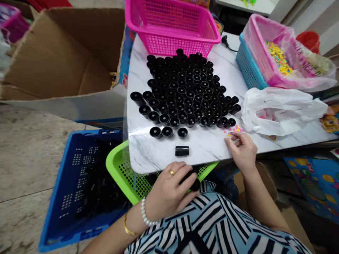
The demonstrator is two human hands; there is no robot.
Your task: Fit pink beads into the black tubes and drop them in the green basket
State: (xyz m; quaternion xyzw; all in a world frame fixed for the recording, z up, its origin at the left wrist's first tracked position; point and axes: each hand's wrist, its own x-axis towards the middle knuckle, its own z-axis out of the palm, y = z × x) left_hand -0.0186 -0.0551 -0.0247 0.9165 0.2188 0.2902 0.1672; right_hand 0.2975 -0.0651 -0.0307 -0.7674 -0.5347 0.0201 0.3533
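My left hand [172, 185] is closed around a black plastic cylinder [195, 185], low over the green basket in front of my body. Its fingers hide most of the cylinder. My right hand [242, 148] is at the table's front edge, thumb and forefinger close together beside small pink and yellow pieces [234, 130]. Whether something tiny sits in that pinch is too small to see. Many black cylinders [185, 95] stand upright in a dense group, their round tops facing up. A single black cylinder [182, 151] lies on its side nearer to me.
A pink basket [180, 46] stands behind the group. At the right are a white plastic bag [280, 106] and a pink basket of yellow pieces [261, 63] in a blue one. Lower left, a blue crate [58, 190] holds black parts; a green basket [116, 158] juts under the table. A cardboard box [66, 46] is left.
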